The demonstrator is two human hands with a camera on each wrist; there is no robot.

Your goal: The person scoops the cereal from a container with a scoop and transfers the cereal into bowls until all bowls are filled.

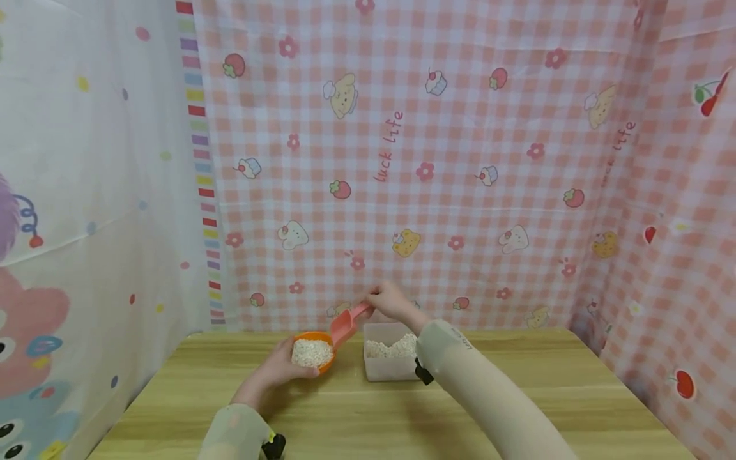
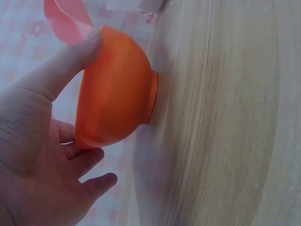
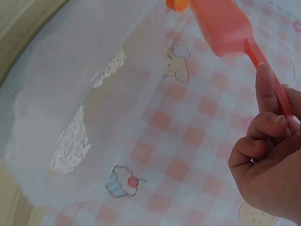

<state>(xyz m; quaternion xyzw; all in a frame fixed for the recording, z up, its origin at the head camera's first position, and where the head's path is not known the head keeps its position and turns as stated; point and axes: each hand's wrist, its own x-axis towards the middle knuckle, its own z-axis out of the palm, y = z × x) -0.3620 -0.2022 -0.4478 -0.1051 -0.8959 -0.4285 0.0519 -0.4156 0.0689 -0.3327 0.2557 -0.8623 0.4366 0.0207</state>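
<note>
My left hand [image 1: 280,366] grips an orange bowl [image 2: 115,89] by its rim, thumb on the near side and fingers around the far side. White grains [image 1: 312,353] fill the bowl close to its rim. In the left wrist view the bowl's foot is right at the wooden tabletop. My right hand [image 1: 393,301] holds a pink scoop [image 3: 225,28] by its handle, with fingers curled round it. The scoop's head tilts down toward the bowl, its tip at the bowl's right rim; no grains show in it.
A translucent white box [image 1: 391,369] stands right of the bowl, under my right forearm, with more white grains [image 1: 397,347] heaped inside. The wooden table [image 1: 356,421] ends at a pink checked cloth [image 1: 425,204] hung behind. A white patterned cloth [image 1: 138,191] hangs at the left.
</note>
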